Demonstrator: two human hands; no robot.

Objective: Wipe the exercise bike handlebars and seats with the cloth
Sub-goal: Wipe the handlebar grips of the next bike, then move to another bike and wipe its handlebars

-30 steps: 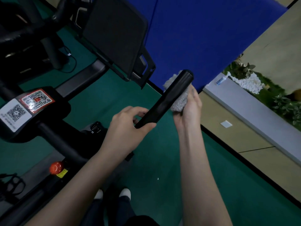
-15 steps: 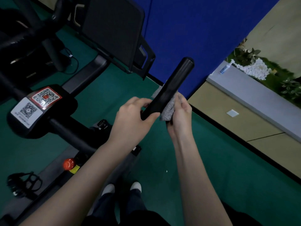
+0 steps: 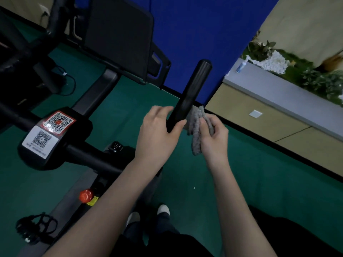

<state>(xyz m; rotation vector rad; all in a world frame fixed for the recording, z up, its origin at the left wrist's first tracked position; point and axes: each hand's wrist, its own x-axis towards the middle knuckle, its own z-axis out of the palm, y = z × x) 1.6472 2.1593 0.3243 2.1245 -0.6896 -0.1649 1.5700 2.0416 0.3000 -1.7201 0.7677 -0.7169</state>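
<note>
A black handlebar (image 3: pixel 193 91) of the exercise bike juts up and away from me, its round end free. My left hand (image 3: pixel 157 134) grips its lower part, thumb across the front. Just right of the bar, my right hand (image 3: pixel 213 138) holds a bunched grey cloth (image 3: pixel 196 130); the cloth's top touches the bar's side and a fold hangs down. The bike's centre console (image 3: pixel 50 134) carries two QR-code stickers. No seat is in view.
The bike's dark screen (image 3: pixel 118 36) stands behind the bar. A red knob (image 3: pixel 86 195) and a pedal (image 3: pixel 37 227) sit low left. Green floor lies below, a blue mat behind, and a grey ledge (image 3: pixel 278 89) with a bottle and plants to the right.
My right hand slid the cloth down the handlebar from its tip to beside my left hand. The cloth has come off the bar and now hangs bunched in my fingers.
</note>
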